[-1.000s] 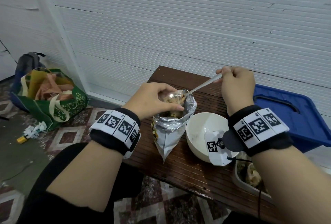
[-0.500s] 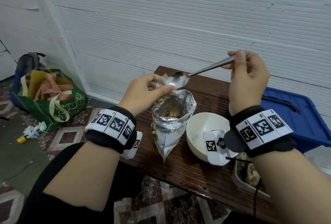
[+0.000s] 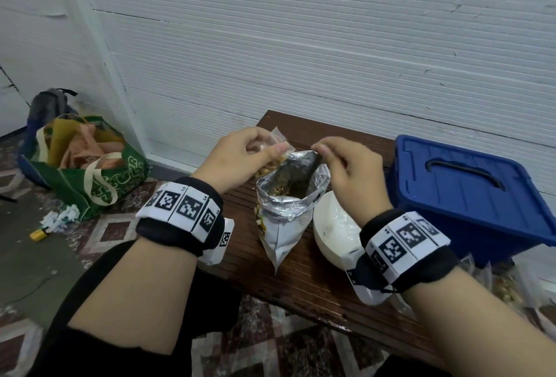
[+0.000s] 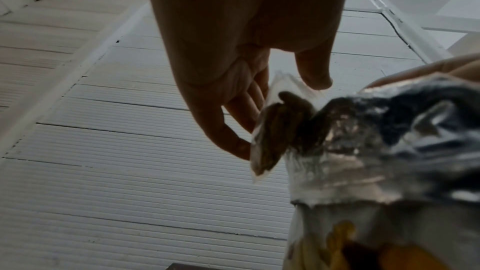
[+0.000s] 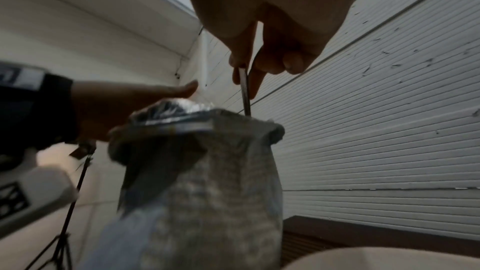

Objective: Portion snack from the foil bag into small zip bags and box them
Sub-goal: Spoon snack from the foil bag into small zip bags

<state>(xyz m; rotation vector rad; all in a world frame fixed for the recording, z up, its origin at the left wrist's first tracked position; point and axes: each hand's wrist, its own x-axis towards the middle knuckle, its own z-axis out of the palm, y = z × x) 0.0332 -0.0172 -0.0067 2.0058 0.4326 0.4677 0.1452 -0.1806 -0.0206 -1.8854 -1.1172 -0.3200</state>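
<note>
The open foil bag point(image 3: 288, 196) stands on the wooden table point(image 3: 316, 283), snack pieces showing inside. My left hand point(image 3: 249, 153) pinches a small clear zip bag point(image 3: 278, 143) with some snack in it, just left of the foil bag's rim. In the left wrist view the zip bag point(image 4: 275, 130) hangs from my left hand point(image 4: 275, 110) against the foil bag point(image 4: 389, 141). My right hand point(image 3: 343, 166) pinches the spoon point(image 3: 314, 164) by its handle, its bowl down inside the foil bag. The right wrist view shows my right hand point(image 5: 249, 73), the spoon handle point(image 5: 245, 93) and the foil bag point(image 5: 207, 161).
A white bowl point(image 3: 334, 226) sits right of the foil bag, under my right wrist. A blue lidded box point(image 3: 469, 193) stands at the right. Filled zip bags point(image 3: 505, 283) lie at the lower right. A green shopping bag point(image 3: 90, 172) and a backpack point(image 3: 48, 105) are on the floor at left.
The spoon, raised over the zip bag half a second ago, has gone down into the foil bag. My right hand dropped toward the bag's rim. My left hand keeps the zip bag.
</note>
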